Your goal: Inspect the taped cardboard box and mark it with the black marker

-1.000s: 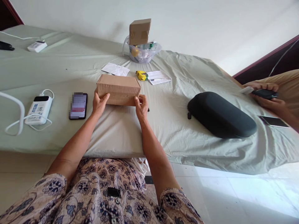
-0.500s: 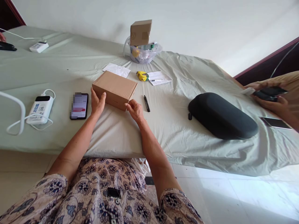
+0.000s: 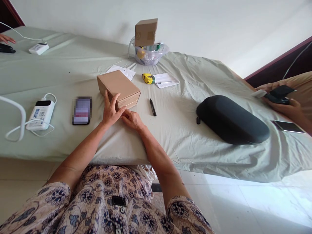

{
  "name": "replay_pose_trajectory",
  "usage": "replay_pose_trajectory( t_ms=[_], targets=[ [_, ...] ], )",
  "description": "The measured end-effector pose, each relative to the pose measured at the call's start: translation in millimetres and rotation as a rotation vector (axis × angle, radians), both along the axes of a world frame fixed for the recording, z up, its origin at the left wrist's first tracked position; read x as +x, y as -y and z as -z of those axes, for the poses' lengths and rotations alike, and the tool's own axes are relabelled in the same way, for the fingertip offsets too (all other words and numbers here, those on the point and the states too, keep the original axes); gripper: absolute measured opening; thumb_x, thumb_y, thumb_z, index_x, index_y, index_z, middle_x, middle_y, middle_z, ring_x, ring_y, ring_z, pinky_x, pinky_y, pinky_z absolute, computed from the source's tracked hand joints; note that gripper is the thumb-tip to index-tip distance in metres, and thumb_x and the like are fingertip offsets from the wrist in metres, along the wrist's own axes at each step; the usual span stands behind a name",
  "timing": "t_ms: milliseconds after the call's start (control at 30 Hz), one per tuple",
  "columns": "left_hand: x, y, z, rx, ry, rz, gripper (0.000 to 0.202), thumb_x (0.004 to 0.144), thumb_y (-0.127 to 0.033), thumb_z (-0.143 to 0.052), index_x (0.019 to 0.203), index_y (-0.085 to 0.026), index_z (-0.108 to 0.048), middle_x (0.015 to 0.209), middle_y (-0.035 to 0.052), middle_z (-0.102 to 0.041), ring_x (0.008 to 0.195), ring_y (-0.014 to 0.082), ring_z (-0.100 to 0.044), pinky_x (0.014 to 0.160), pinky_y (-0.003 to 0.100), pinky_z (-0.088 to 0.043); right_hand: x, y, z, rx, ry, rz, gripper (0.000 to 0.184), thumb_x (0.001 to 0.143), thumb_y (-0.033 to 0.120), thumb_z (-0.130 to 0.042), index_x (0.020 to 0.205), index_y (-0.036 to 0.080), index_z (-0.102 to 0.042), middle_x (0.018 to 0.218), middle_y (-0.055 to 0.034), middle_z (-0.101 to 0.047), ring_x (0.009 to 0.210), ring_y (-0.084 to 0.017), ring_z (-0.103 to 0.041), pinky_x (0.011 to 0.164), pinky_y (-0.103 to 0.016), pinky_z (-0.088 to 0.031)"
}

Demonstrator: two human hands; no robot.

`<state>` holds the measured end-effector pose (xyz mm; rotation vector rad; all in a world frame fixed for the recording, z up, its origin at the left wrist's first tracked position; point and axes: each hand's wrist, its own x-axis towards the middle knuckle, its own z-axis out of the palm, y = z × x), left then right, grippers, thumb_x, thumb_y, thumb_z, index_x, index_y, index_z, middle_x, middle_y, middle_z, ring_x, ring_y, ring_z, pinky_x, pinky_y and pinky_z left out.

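Observation:
A closed brown cardboard box (image 3: pixel 119 83) lies on the cloth-covered table in front of me, one corner pointing my way. My left hand (image 3: pixel 112 110) has its fingers on the box's left side near that corner, with the thumb reaching across to the right. Just below the same corner, my right hand (image 3: pixel 133 119) is closed with bent fingers and meets my left thumb. Its fingertips are partly hidden. To the right of the box lies a black pen (image 3: pixel 152 107), and a phone (image 3: pixel 82 110) with a lit screen is on the left.
Behind the box are papers (image 3: pixel 167 80), a yellow tape measure (image 3: pixel 148 78) and a plastic basket (image 3: pixel 151 58) carrying another carton (image 3: pixel 146 32). A black case (image 3: pixel 232 120) lies right, a white power bank (image 3: pixel 40 115) left. Other people's hands (image 3: pixel 285 109) show at both sides.
The box has turned clockwise, its near corner swinging left. My right hand has moved left with it, and my left hand has shifted right, so both now meet at the corner.

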<state>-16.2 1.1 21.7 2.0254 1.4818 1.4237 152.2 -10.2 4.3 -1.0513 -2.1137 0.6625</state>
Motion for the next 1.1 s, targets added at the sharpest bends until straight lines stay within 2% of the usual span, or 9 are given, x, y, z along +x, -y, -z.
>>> replay_pose_trajectory(
  t_ms=[67,167,333,400,500,700,900,1000,1100],
  targets=[
    [-1.1,-1.6,0.8,0.025,-0.015,-0.007,0.066,0.092,-0.068,-0.05,0.14,-0.023,-0.057,0.168,0.0161,-0.023,0.156,0.0372,-0.027,0.125,0.052,-0.031,1.2,0.1,-0.4,0.058,-0.021,0.044,0.037,0.097,0.048,-0.05,0.115,0.021,-0.068,0.084,-0.0032,-0.076,0.068,-0.013,-0.065,0.07,-0.026,-0.052],
    [-4.6,-4.3,1.7,0.054,-0.02,0.014,0.056,0.097,-0.062,-0.044,0.137,-0.025,-0.059,0.165,0.0138,-0.031,0.153,0.0331,-0.034,0.123,0.051,-0.035,7.2,-0.2,-5.3,0.226,-0.111,0.239,0.037,0.099,0.05,-0.047,0.107,0.022,-0.07,0.086,-0.0056,-0.074,0.069,-0.014,-0.065,0.072,-0.029,-0.054],
    [-1.6,-1.6,1.9,0.11,-0.049,0.074,0.052,0.099,-0.059,-0.043,0.133,-0.024,-0.062,0.162,0.014,-0.037,0.149,0.0293,-0.042,0.119,0.046,-0.041,18.4,-2.4,-15.9,0.563,-0.026,0.604,0.039,0.096,0.056,-0.053,0.111,0.025,-0.071,0.109,-0.0114,-0.069,0.103,-0.025,-0.065,0.097,-0.045,-0.05],
    [2.0,1.0,1.3,0.132,-0.078,0.093,0.054,0.099,-0.06,-0.043,0.131,-0.023,-0.064,0.16,0.0149,-0.04,0.147,0.0283,-0.045,0.119,0.046,-0.042,19.5,-2.9,-17.6,0.632,0.051,0.668,0.038,0.093,0.058,-0.058,0.111,0.028,-0.073,0.117,-0.0111,-0.066,0.113,-0.027,-0.062,0.104,-0.048,-0.045],
    [5.7,3.6,-0.4,0.155,-0.112,0.112,0.056,0.098,-0.062,-0.042,0.127,-0.021,-0.067,0.158,0.0157,-0.044,0.143,0.0281,-0.05,0.119,0.046,-0.042,17.8,-3.4,-16.8,0.673,0.1,0.678,0.032,0.092,0.056,-0.061,0.105,0.031,-0.076,0.121,-0.0088,-0.065,0.117,-0.026,-0.06,0.109,-0.049,-0.04],
    [3.1,3.6,-4.4,0.151,-0.088,0.088,0.057,0.1,-0.061,-0.038,0.125,-0.021,-0.069,0.153,0.015,-0.051,0.139,0.0254,-0.054,0.118,0.043,-0.044,20.8,-6.7,-14.3,0.559,-0.012,0.681,0.031,0.097,0.051,-0.055,0.101,0.03,-0.077,0.121,-0.0084,-0.063,0.115,-0.025,-0.059,0.107,-0.048,-0.042],
    [-6.0,-1.4,-7.4,0.079,0.023,0.008,0.061,0.099,-0.066,-0.034,0.122,-0.023,-0.07,0.146,0.0118,-0.059,0.139,0.0259,-0.055,0.12,0.044,-0.041,36.6,-12.8,-17.2,0.34,-0.283,0.693,0.042,0.099,0.055,-0.046,0.103,0.024,-0.073,0.118,-0.0121,-0.062,0.118,-0.026,-0.059,0.107,-0.047,-0.046],
    [-9.5,-3.9,-8.4,0.065,0.059,-0.011,0.064,0.098,-0.069,-0.033,0.122,-0.023,-0.07,0.146,0.0122,-0.06,0.14,0.026,-0.054,0.12,0.045,-0.041,40.2,-17.1,-14.4,0.191,-0.394,0.664,0.048,0.099,0.06,-0.039,0.108,0.024,-0.069,0.109,-0.0106,-0.066,0.105,-0.023,-0.064,0.097,-0.042,-0.053],
    [-11.4,-5.3,-9.2,0.059,0.101,-0.015,0.066,0.097,-0.071,-0.033,0.121,-0.022,-0.07,0.145,0.0124,-0.061,0.138,0.0256,-0.055,0.12,0.043,-0.041,39.9,-20.1,-9.4,0.062,-0.454,0.558,0.056,0.098,0.065,-0.032,0.11,0.023,-0.066,0.103,-0.009,-0.068,0.09,-0.018,-0.066,0.086,-0.034,-0.056]
  ],
)
